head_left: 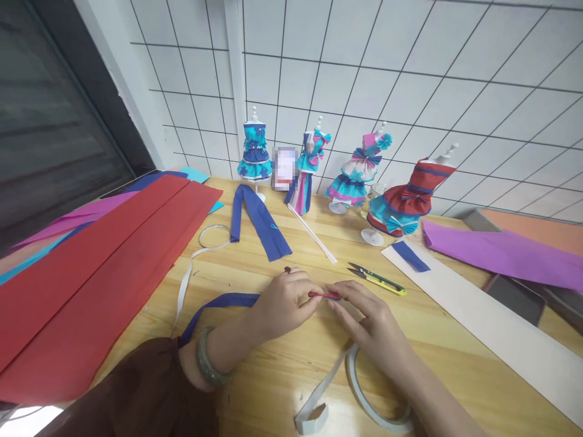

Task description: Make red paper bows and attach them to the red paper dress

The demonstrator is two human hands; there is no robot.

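Tiled wall [200, 70] behind a wooden table [268, 382]; four small dress forms [254, 152] stood in ruffled outfits against it. Mid-table, between both hands, was a narrow red-and-blue strip [325, 295] — left hand [286, 298] pinched one end, right hand [371, 312] gripped the other by the fingertips — with snips [385, 285] lying just beyond.
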